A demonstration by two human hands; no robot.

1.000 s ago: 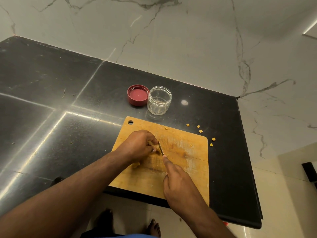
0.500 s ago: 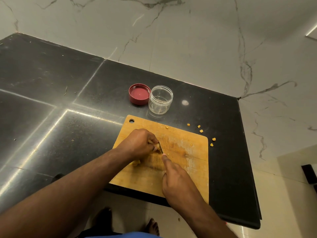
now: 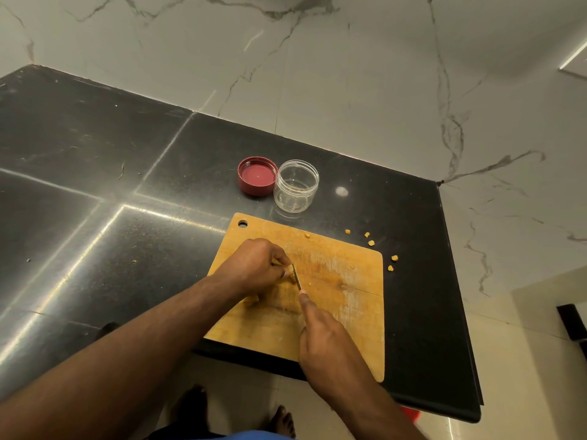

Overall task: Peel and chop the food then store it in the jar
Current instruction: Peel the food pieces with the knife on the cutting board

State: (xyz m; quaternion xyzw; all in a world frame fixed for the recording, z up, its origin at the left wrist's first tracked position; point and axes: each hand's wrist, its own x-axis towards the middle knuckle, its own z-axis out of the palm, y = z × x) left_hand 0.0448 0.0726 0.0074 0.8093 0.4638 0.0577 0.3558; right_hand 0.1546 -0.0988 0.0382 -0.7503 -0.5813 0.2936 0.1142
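A wooden cutting board point(image 3: 349, 312) lies on the black counter. My left hand point(image 3: 254, 268) curls over a small yellowish piece of food on the board and pins it with its fingertips; most of the food is hidden under the fingers. My right hand point(image 3: 327, 344) grips a knife, index finger stretched along its spine. The thin knife blade point(image 3: 297, 276) stands against my left fingertips. A cut piece point(image 3: 251, 300) lies just below my left hand. The clear empty jar point(image 3: 296, 185) stands behind the board with its red lid point(image 3: 256, 176) beside it, upside down.
Several small yellow bits point(image 3: 371, 242) lie scattered on the black counter point(image 3: 95, 185) past the board's far right corner. The counter ends at the right and front edges, with pale floor tiles and my bare feet point(image 3: 282, 420) below. A marble wall stands behind.
Both hands stay at the same spot on the board; the knife blade shifts only slightly against my left fingertips. The camera view has drifted a little.
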